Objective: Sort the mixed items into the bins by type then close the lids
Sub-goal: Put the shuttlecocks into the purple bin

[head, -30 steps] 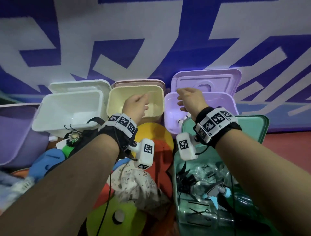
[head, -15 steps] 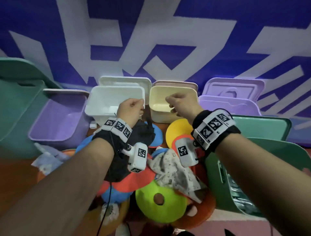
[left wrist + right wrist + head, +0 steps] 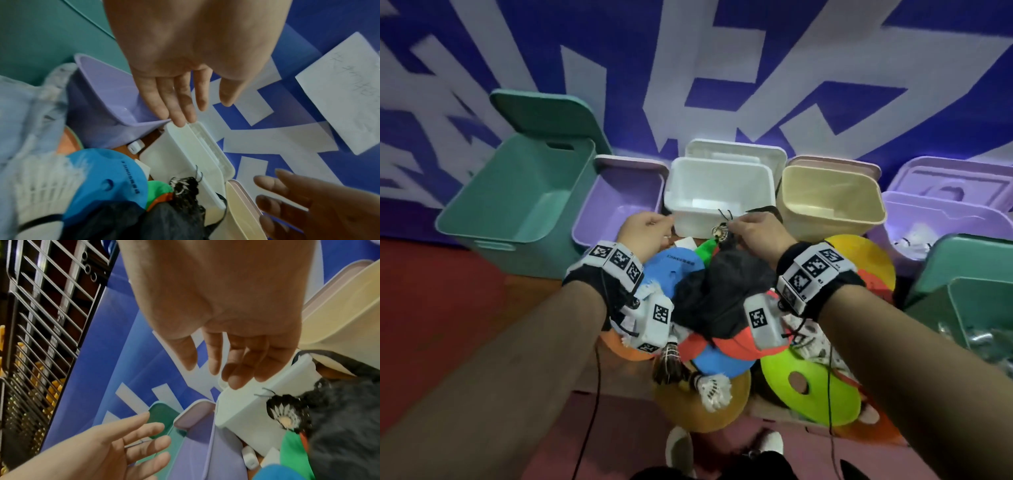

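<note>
I see the pile (image 3: 722, 308) of mixed items on the floor in front of the bins: black cloth (image 3: 719, 291), a blue disc (image 3: 674, 270), a green disc (image 3: 804, 387) and a feathered black shuttlecock (image 3: 285, 412) touching the white bin (image 3: 719, 192). My left hand (image 3: 185, 65) hangs over the purple bin (image 3: 619, 202), fingers straight, holding nothing. My right hand (image 3: 232, 321) hovers just above the shuttlecock, fingers loose, empty. A teal bin (image 3: 517, 192) and cream bin (image 3: 828, 202) stand open.
</note>
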Tool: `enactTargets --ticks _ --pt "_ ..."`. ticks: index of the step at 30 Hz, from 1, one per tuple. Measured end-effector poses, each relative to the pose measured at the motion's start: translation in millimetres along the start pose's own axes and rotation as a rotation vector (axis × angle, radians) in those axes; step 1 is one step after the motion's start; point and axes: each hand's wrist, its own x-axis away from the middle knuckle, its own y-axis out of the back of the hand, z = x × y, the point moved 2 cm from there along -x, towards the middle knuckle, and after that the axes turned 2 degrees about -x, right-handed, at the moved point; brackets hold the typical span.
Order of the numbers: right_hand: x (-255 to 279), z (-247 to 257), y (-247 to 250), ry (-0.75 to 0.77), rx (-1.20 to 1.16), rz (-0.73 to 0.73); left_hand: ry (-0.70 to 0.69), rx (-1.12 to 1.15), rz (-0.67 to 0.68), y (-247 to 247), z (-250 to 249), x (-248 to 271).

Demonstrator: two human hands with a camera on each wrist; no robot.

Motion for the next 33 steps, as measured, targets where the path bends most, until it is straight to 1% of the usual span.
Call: enactTargets --ticks 5,8,11,13,15,17,19,21,24,27,29,31,33 --pt "-7 -20 -36 -0.041 0.094 0.076 0.108 -0.01 -0.032 29 45 5" --pt "-11 -33 -55 -0.085 0.102 0.132 0.163 -0.076 -0.034 42 69 7" --pt "-10 -45 -79 -0.136 0.123 0.216 0.211 -0.198 0.003 50 89 13" --pt "-9 -50 -96 -0.152 0.124 0.286 0.218 -0.212 0.03 52 97 18" --pt "-9 -54 -115 -0.123 0.179 0.362 0.219 -0.281 0.055 52 108 24" --pt "-11 -60 -135 -0.062 0.319 0.431 0.251 -0.4 0.116 52 122 28" --pt "-11 -64 -150 -0.025 0.428 0.481 0.292 -0.435 0.167 50 129 35" --pt "-11 -68 -164 0.0 0.508 0.517 0.297 -0.473 0.204 48 136 38" --pt "-13 -75 -177 0.038 0.688 0.509 0.28 -0.48 0.244 43 142 41" --pt "-15 -81 -179 0.023 0.747 0.47 0.293 -0.524 0.284 37 149 42" --pt "-15 -81 -174 0.012 0.687 0.437 0.299 -0.603 0.33 30 149 42" --pt "-16 -80 -166 -0.01 0.588 0.401 0.267 -0.738 0.374 22 145 43" --pt "-19 -80 -155 -0.023 0.51 0.355 0.245 -0.781 0.36 17 138 42"
